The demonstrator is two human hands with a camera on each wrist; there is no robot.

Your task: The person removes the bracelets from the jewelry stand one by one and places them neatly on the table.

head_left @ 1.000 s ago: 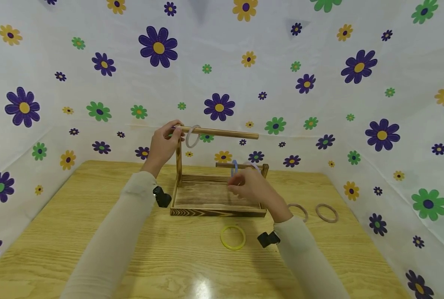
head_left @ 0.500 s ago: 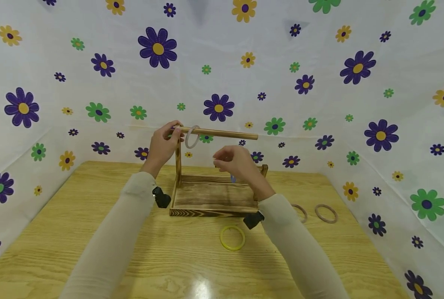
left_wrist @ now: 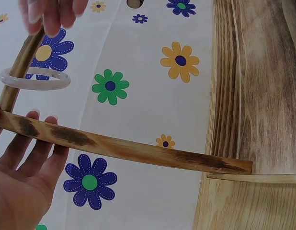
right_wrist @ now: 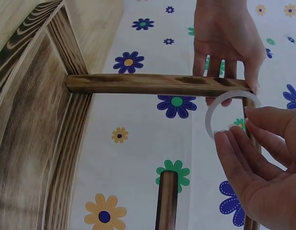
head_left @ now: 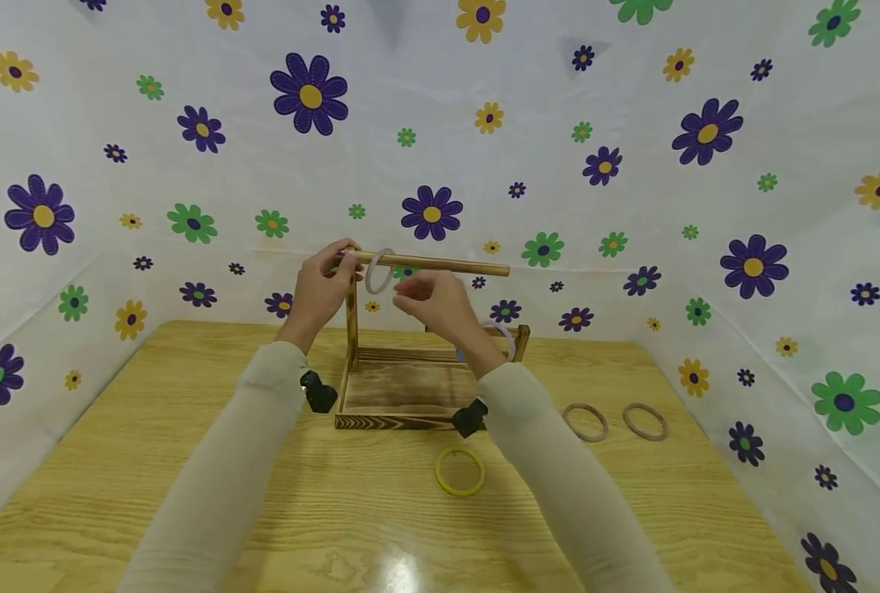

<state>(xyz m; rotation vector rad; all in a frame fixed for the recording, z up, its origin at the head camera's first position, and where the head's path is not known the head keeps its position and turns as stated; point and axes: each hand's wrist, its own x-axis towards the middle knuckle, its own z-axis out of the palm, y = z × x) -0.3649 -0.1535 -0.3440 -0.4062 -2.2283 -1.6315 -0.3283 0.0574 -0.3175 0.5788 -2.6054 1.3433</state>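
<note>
At the far left of the work, the left hand (head_left: pixel 323 284) grips the top of the tall wooden post (head_left: pixel 352 321), its fingers behind the wood in the left wrist view. Just beside it, a translucent whitish ring (head_left: pixel 369 276) hangs around the upper rod (head_left: pixel 454 264), near the end joined to that post; the rod's other end points right, free. Next comes the right hand (head_left: pixel 440 305), below the rod and just beside the ring; its fingers are loosely bent, apart from the thumb, and hold nothing. Under both hands the rack's wooden tray (head_left: pixel 402 387) rests on the counter (head_left: pixel 321 511). In front of the tray a yellow ring (head_left: pixel 438 471) lies flat. A blue ring (head_left: pixel 460 356) is mostly hidden behind the right wrist. A lilac ring (head_left: pixel 514 342) hangs by the short right post (head_left: pixel 523 342). Farther right, two brownish rings (head_left: pixel 591 439) (head_left: pixel 653 438) lie side by side, apart, on the counter.
</note>
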